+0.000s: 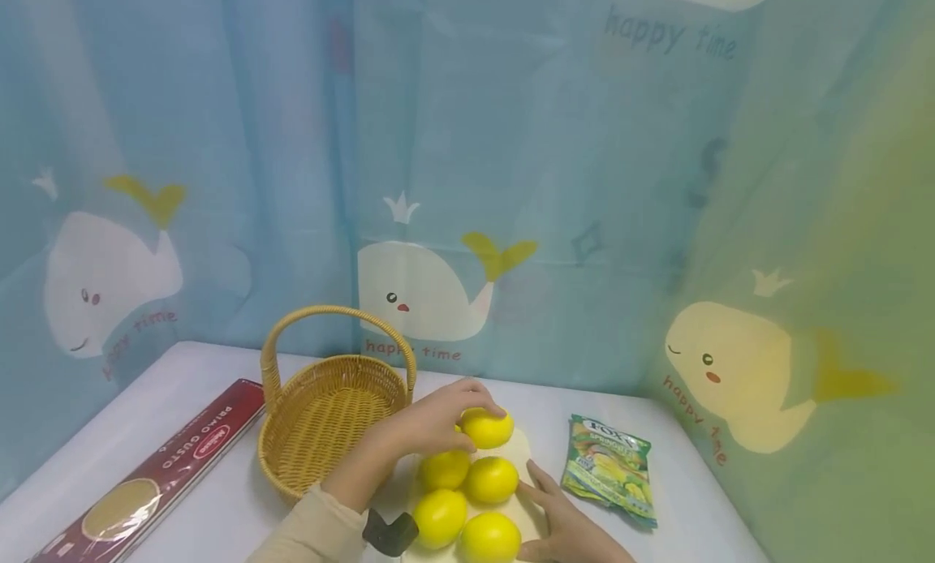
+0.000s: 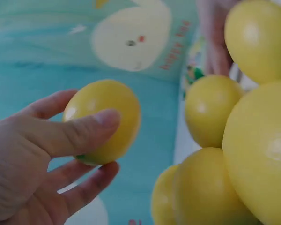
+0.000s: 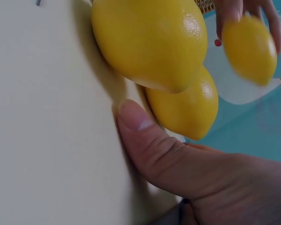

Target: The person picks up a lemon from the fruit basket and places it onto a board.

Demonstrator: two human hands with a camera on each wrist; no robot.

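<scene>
My left hand (image 1: 434,421) holds a lemon (image 1: 488,430) between thumb and fingers, above the far end of a cream-coloured board (image 1: 522,449). In the left wrist view this lemon (image 2: 103,96) is lifted clear of the others, its small green end near the fingers. Several more lemons (image 1: 492,480) sit close together on the board. My right hand (image 1: 573,522) is at the board's right side, fingers spread beside the lemons. The right wrist view shows its thumb (image 3: 154,150) lying on the board, near two lemons (image 3: 150,37); its other fingers are mostly hidden there.
A wicker basket (image 1: 273,457) with a tall handle stands left of the board. Farther left lies a long red pasta packet (image 1: 175,457). A green Fox's sweets bag (image 1: 609,470) lies to the right. Whale-printed curtains (image 1: 570,182) hang behind the white table (image 1: 226,518).
</scene>
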